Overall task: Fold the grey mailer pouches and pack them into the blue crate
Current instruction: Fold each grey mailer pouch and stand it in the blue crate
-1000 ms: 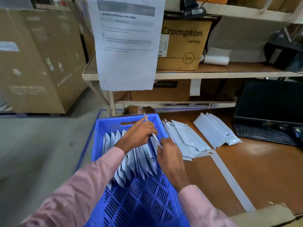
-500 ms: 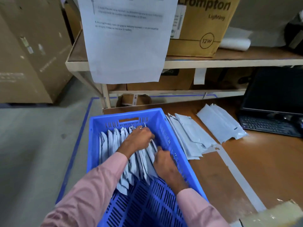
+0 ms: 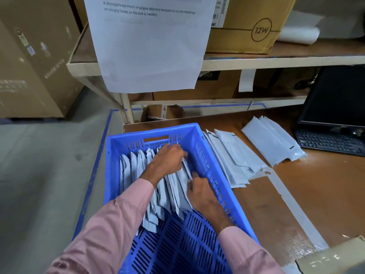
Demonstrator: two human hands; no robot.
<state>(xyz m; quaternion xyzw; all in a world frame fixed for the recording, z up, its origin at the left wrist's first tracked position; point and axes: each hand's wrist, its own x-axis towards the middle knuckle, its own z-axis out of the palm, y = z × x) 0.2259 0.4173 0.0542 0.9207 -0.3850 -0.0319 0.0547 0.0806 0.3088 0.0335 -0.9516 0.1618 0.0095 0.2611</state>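
Observation:
The blue crate [image 3: 207, 155] stands at the table's left end with a row of folded grey pouches [image 3: 136, 171] standing on edge inside it. My left hand [image 3: 167, 161] lies over the far end of the row, fingers curled on the rightmost pouch [image 3: 182, 178]. My right hand [image 3: 201, 192] pinches the near end of that same pouch, close to the crate's right wall. Two piles of unfolded grey pouches lie flat on the table: one [image 3: 231, 157] right beside the crate, another [image 3: 272, 139] further right.
A black keyboard [image 3: 329, 143] and monitor [image 3: 339, 95] sit at the table's right. A shelf with cardboard boxes [image 3: 246, 26] rises behind the table, with a printed sheet [image 3: 150, 46] hanging from it. A large carton [image 3: 33, 62] stands on the floor at left.
Both hands have lowered the pouch from above the crate rim down into the row at its right end. The camera has tilted downward.

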